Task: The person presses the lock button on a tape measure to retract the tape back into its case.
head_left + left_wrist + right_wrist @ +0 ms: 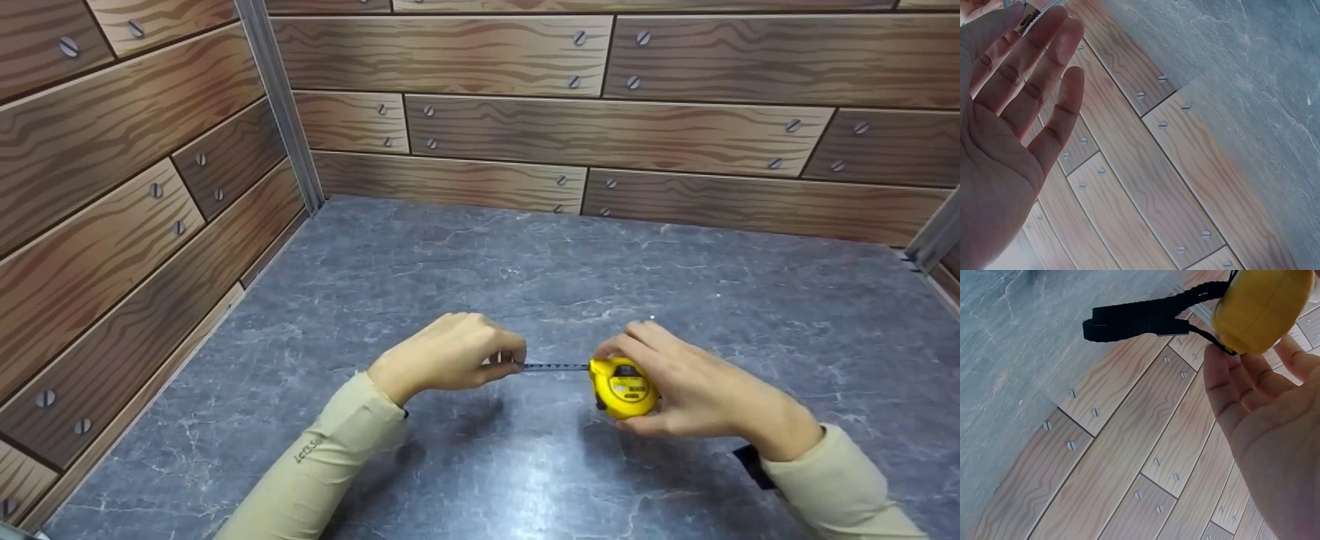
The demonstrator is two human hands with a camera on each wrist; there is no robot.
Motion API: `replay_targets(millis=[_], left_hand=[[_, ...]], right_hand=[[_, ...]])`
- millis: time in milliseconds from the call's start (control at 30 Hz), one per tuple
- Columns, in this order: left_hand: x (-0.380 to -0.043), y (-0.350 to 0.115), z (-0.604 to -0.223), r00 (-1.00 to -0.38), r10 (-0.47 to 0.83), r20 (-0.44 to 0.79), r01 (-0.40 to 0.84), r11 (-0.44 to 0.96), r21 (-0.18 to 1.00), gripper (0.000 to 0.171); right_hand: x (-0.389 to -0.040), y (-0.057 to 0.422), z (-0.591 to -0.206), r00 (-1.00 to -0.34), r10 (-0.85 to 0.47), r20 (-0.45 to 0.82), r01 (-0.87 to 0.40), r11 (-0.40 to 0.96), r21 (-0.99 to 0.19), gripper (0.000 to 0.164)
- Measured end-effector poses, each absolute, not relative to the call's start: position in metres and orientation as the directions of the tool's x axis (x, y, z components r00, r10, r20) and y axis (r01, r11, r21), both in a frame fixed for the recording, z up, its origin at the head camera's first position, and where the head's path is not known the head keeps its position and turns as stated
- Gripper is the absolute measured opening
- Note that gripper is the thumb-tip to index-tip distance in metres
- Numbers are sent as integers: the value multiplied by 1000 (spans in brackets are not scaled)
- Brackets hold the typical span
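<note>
A yellow tape measure (628,390) is gripped by my right hand (697,382), fingers over its top and thumb beneath. From its left side a short length of blade (556,367) runs out to my left hand (457,356), which pinches the end between thumb and fingers. In the left wrist view the metal end hook (1027,18) shows at the fingertips. A black wrist strap (1145,315) hangs from the yellow case in the right wrist view. Both hands appear to be held above the grey tabletop, over their shadows.
The grey marbled tabletop (480,255) spreads beneath both hands. Wood-plank-patterned walls (480,52) stand at the back and the left, joined by a grey metal corner post (281,97). Another metal post (937,232) rises at the right edge.
</note>
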State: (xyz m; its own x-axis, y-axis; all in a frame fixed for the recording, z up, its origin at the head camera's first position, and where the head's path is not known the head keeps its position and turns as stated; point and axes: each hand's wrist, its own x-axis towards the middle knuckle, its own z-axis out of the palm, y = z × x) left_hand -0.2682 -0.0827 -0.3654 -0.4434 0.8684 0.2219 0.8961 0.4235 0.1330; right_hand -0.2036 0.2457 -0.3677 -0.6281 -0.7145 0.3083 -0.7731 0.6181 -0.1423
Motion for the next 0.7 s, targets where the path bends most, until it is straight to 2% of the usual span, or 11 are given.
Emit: replay_targets(millis=[467,700], left_hand=[[-268,-83,-367,-411,868,280,912,396,109,7],[-268,-83,-364,-378,868,323,925,370,88,5]], right_hand=[[-211,238,-378,-534,-718,446,-829,549,-108,77],[-212,236,-378,-509,-726,463,-843,530,-97,78]])
